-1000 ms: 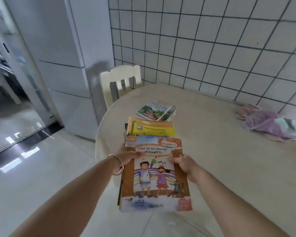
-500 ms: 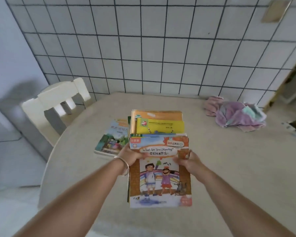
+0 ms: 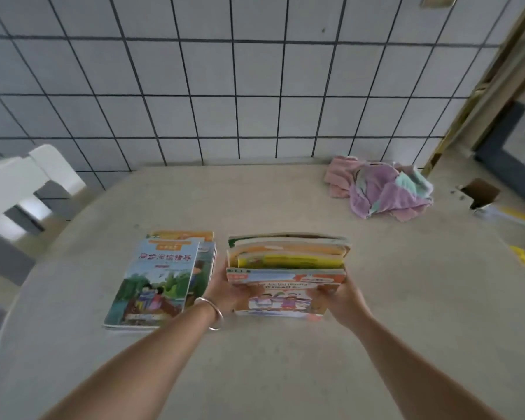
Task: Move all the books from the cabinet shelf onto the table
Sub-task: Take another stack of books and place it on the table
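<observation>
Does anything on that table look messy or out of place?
The pink and purple cloth lies crumpled near the wall, away from the books. The stack of books already on the table is slightly fanned, not squared.

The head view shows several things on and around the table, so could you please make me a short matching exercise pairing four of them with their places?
Things:
1. stack of books
2. blue-covered book
3. crumpled cloth
4. white chair

Places:
A. far right of the table, near the tiled wall
B. held between the left hand and the right hand
C. off the table's left edge
D. flat on top of the pile left of the hands

Pairs: 1-B, 2-D, 3-A, 4-C
</observation>
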